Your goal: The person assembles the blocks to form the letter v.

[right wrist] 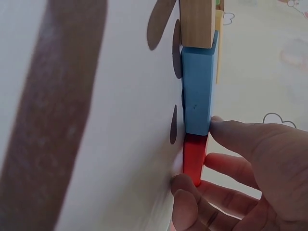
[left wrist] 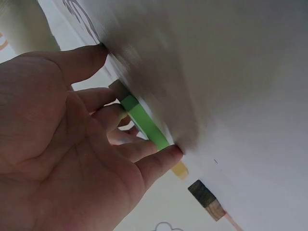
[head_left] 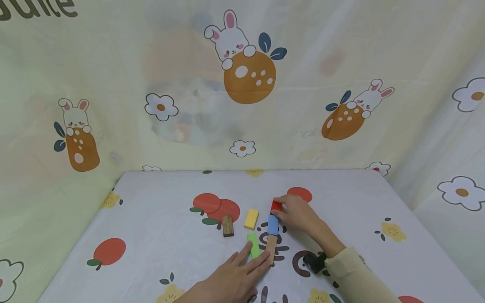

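Fingertips mask part of the red block (head_left: 277, 206), and the tan block's (head_left: 271, 243) near end is hard to read under the left hand (head_left: 235, 271), fingers straight, one at the green block (head_left: 254, 247). The right hand (head_left: 298, 212) pinches the red, flush with the blue block's (head_left: 273, 225) far end.

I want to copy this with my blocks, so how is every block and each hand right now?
Right hand: pinching the red block
Left hand: index and middle fingers stretched out
Red block: held, end against the blue block
Blue block: lying, end against the tan block
Tan block: lying, touched by the left hand
Green block: lying beside the tan block, gap between
Yellow block: lying alone, untouched
Dark brown block: lying alone, untouched
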`<action>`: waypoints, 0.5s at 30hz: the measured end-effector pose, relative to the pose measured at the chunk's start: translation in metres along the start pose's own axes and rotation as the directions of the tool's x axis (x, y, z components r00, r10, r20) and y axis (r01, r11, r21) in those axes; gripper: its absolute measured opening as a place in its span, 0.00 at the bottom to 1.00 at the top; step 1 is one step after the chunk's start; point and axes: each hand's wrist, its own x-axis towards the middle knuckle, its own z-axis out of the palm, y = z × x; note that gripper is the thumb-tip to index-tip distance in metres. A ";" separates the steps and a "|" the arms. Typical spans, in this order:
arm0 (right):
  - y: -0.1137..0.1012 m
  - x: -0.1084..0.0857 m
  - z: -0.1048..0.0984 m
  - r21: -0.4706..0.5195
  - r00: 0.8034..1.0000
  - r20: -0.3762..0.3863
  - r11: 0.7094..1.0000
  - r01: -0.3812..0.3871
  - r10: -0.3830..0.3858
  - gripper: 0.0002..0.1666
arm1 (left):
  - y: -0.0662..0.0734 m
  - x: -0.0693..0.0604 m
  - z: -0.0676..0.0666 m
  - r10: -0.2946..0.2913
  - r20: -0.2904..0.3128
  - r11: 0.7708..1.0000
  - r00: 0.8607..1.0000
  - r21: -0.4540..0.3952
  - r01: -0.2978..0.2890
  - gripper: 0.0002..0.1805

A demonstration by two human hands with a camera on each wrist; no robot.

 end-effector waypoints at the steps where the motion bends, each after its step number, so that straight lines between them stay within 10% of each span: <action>1: 0.000 0.000 0.000 0.002 1.000 -0.001 1.000 0.004 -0.004 0.30 | 0.000 0.000 0.000 -0.003 0.001 1.000 1.000 0.001 0.003 0.42; 15: 0.005 0.001 0.003 0.052 0.999 -0.004 0.998 0.039 -0.039 0.27 | 0.001 0.002 0.000 -0.030 0.011 1.000 0.999 -0.009 0.030 0.43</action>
